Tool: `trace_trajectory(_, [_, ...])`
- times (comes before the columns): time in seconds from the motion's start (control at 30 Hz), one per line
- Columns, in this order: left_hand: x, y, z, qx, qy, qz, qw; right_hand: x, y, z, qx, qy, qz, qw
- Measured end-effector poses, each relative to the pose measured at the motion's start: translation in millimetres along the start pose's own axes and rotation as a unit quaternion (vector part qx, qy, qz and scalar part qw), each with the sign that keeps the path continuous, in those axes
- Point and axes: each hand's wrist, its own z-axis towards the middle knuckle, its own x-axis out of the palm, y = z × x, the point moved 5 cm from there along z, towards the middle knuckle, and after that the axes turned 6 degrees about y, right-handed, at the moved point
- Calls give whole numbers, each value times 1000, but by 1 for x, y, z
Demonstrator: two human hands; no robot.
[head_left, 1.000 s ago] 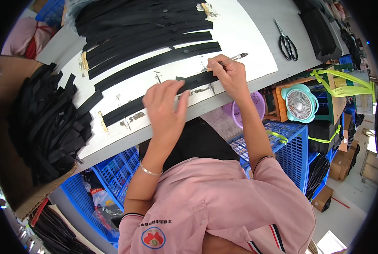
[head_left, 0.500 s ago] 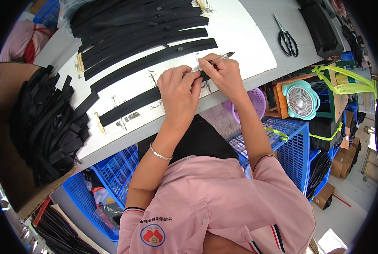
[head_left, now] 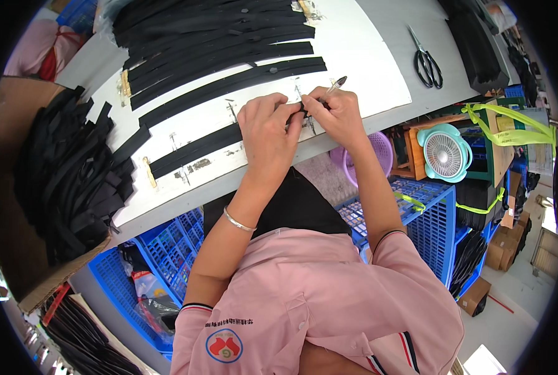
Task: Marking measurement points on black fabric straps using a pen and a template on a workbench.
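A black fabric strip (head_left: 197, 150) lies across the white board (head_left: 366, 59), close to its near edge. At the strip's right end my left hand (head_left: 269, 130) is closed, its thumb and fingers pinching the strip. My right hand (head_left: 336, 117) meets it there, thumb and forefinger closed near the strip's end. A pen (head_left: 337, 84) is tucked in that right hand, its dark end pointing up and away. The fingers hide the strip's end itself. Farther back another black strip (head_left: 235, 89) lies roughly parallel.
Many black strips (head_left: 210, 37) cover the board's far part. A cardboard box (head_left: 10, 250) at left overflows with more strips (head_left: 73, 169). Black-handled scissors (head_left: 425, 65) lie at right beside a black block-like stack (head_left: 475, 50). Below stand a teal fan (head_left: 444, 152), a purple basket (head_left: 379, 156) and blue crates (head_left: 435, 231).
My right hand has shifted slightly down, bringing its fingertips against the strip's end by the left fingers. The pen is still in it. The whole view has shifted slightly.
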Motion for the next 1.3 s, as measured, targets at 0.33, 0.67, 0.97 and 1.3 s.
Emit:
trace_trajectory(0.33, [-19,-9,-36,-33,112,56,992,-11,-14,-16,64,-63,173,981])
trace_trajectory(0.67, [-21,58,30,10,127,47,991,-7,-25,-13,77,-123,226,963])
trace_trajectory(0.97, [-175,140,-44,-83,25,305,948,-4,-21,-9,81,-114,218,966])
trace_trajectory(1.3, [-198,156,-34,-157,-52,265,950,-3,-16,-7,70,-118,185,973])
